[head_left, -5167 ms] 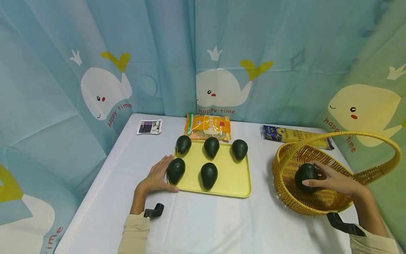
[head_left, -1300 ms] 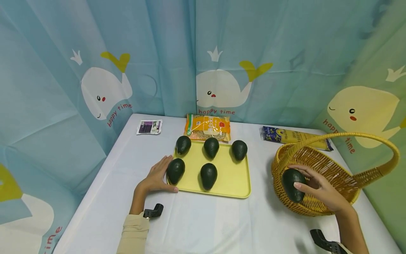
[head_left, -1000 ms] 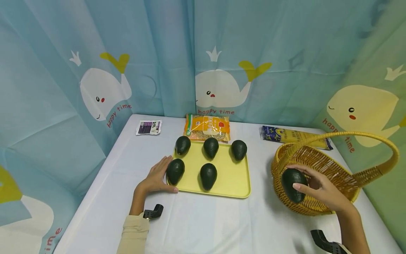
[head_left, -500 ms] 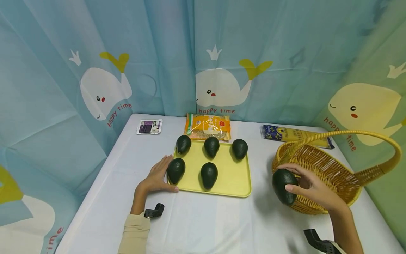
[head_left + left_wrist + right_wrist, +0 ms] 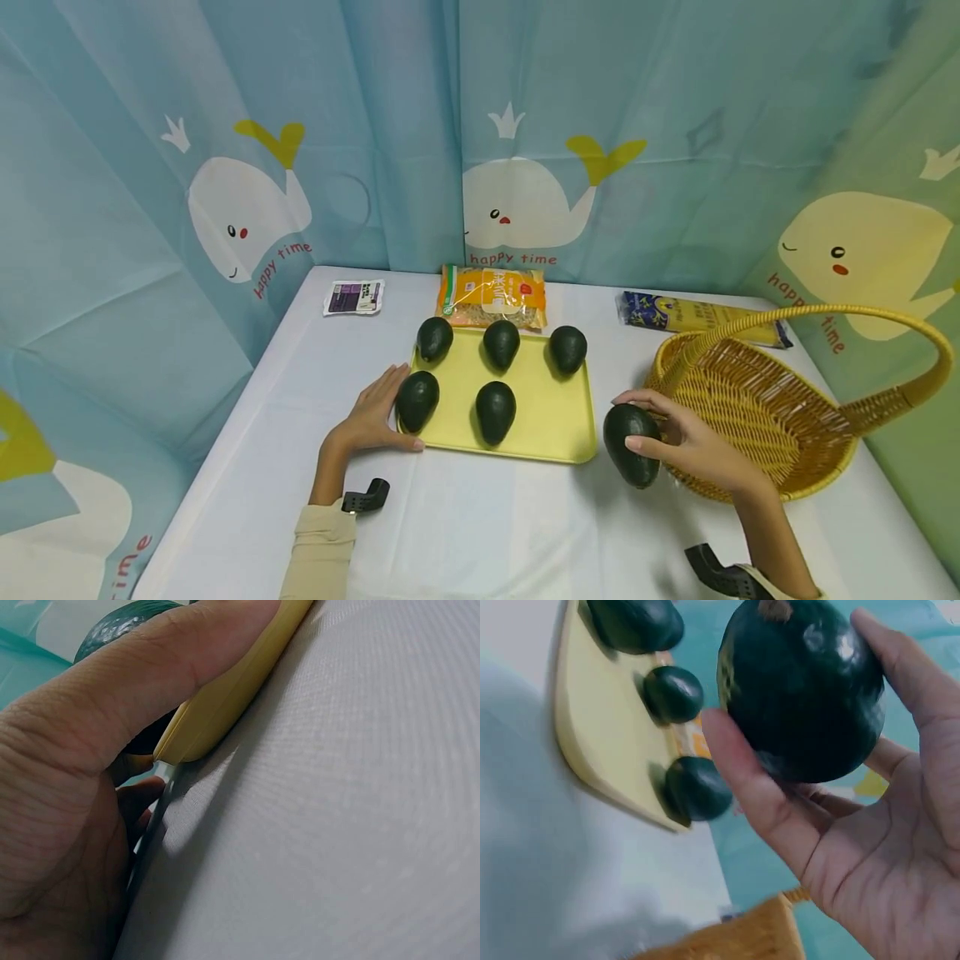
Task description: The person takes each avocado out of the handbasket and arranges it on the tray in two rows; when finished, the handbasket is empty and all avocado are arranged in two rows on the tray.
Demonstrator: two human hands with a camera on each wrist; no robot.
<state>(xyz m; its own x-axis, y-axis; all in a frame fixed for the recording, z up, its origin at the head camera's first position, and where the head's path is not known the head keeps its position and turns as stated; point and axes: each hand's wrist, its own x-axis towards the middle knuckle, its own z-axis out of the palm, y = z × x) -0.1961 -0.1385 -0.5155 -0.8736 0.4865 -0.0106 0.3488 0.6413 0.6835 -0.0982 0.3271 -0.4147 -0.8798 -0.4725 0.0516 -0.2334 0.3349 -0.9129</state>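
Note:
My right hand [image 5: 690,446] grips a dark green avocado [image 5: 630,446] between thumb and fingers, just right of the yellow tray [image 5: 551,425]. The right wrist view shows that avocado [image 5: 802,690] up close, its brown stem end turned up. On the tray lie several more avocados, three in the back row and two in front, such as the one [image 5: 496,412] at front middle. My left hand [image 5: 371,421] rests at the tray's near left corner, fingers straight along the left side and thumb on the front rim. One avocado [image 5: 417,402] sits right beside its fingers.
A wicker basket [image 5: 738,408] with a tall arched handle stands at the right. Behind the tray lies an orange grain bag [image 5: 491,297]. A small purple and white packet [image 5: 354,297] lies back left, a yellow and blue long package [image 5: 701,317] back right. A whale-print curtain surrounds the table.
The right hand has lifted the avocado out of the basket and carried it left toward the tray. The left hand and the avocados on the tray have stayed in place.

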